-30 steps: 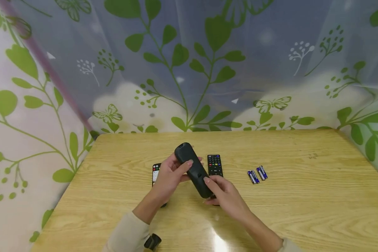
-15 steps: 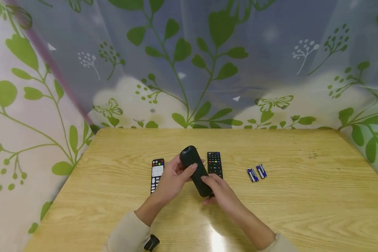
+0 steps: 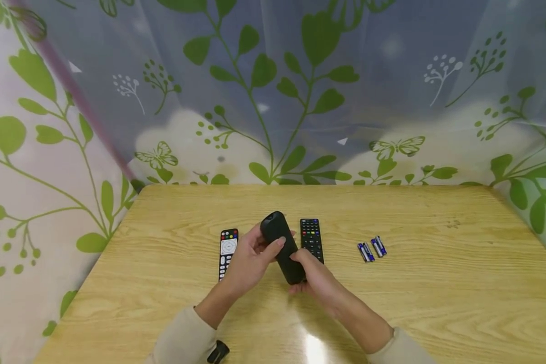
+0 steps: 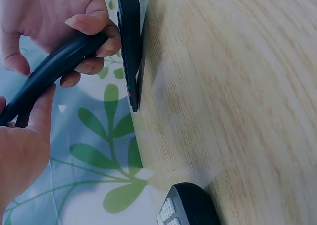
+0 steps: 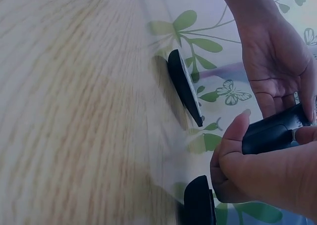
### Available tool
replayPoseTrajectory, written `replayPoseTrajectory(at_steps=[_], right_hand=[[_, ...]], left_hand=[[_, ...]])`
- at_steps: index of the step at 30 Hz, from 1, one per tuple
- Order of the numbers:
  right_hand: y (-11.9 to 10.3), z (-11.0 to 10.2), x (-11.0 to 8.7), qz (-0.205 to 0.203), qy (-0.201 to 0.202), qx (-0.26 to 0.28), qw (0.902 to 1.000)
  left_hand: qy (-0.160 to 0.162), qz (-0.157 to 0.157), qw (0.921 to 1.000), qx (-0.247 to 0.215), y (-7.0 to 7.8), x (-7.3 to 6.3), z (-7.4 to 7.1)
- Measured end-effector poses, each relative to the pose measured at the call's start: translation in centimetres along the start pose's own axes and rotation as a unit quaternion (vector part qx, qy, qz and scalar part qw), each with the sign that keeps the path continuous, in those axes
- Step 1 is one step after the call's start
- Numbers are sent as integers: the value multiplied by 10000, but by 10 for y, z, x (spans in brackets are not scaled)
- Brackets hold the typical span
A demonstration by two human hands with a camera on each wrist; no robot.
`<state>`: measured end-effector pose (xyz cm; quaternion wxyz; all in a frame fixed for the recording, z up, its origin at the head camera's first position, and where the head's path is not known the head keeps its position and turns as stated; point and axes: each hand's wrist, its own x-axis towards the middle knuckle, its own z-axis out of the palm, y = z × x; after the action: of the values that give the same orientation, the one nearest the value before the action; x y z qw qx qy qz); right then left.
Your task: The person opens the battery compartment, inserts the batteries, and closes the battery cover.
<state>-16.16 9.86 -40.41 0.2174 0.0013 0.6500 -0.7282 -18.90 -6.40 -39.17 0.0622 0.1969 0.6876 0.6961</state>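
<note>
A black remote control is held aslant above the table, its smooth back facing up in the head view. My left hand grips its upper half, thumb across the back and fingers underneath. At the lower end my right hand holds it, the thumb pressing on the back and fingers below. In the left wrist view the remote shows edge-on between both hands. The right wrist view shows its dark end over the right fingers. The remote's button side is hidden.
On the wooden table a remote with white buttons lies left of the hands, and one with dark buttons just behind the right hand. Several blue-and-silver batteries lie further right. A leaf-patterned curtain hangs behind the table.
The held remote and left hand have moved slightly right, showing more of the white-button remote. The right thumb has moved onto the small recess visible on the back one second ago.
</note>
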Motion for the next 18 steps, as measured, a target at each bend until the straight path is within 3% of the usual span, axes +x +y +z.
replayPoseTrajectory(at_steps=[18], right_hand=[[-4,-6,0,45,94,369,9993]], left_hand=[[-95,81,9997,215,-1,7,10]])
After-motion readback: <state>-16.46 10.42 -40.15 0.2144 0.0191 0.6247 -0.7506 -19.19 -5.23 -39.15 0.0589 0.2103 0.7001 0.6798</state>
